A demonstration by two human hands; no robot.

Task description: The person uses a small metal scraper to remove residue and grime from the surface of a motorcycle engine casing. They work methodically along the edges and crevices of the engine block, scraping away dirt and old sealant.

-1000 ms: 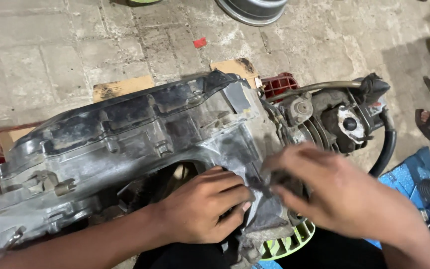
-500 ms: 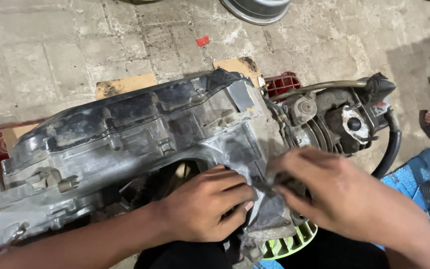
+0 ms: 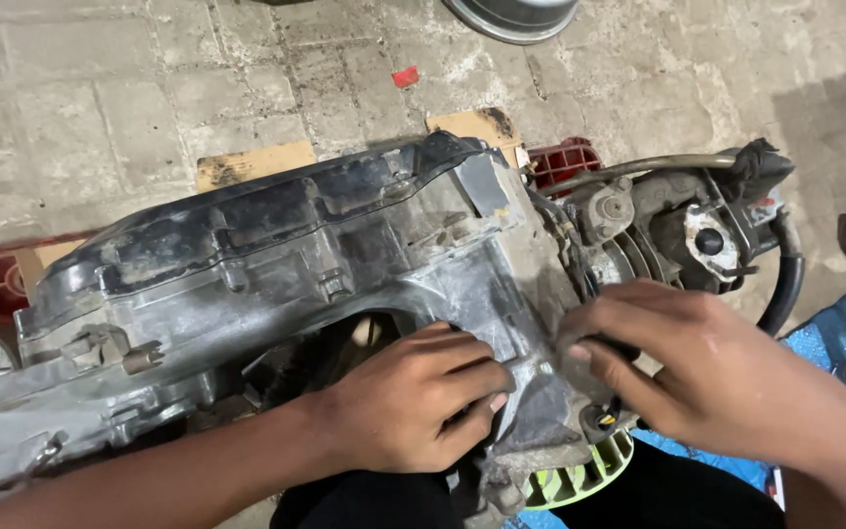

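Under my left hand [image 3: 413, 402] I see the engine casing [image 3: 276, 284] as cast metal, dull grey, grimy and rough, with a darker matt cover along its far edge, while my right hand [image 3: 727, 377] rests where the metal looks scuffed and oily. To the right, the hose [image 3: 785, 284] looks like matt black rubber, the fan [image 3: 580, 480] near me is smooth bright yellow-green plastic, and the cloth [image 3: 834, 338] is a blue woven sheet. The floor [image 3: 149, 88] is rough, stained stone paving with worn cardboard pieces [image 3: 252, 162] and a red plastic crate [image 3: 565, 157] under the casing.
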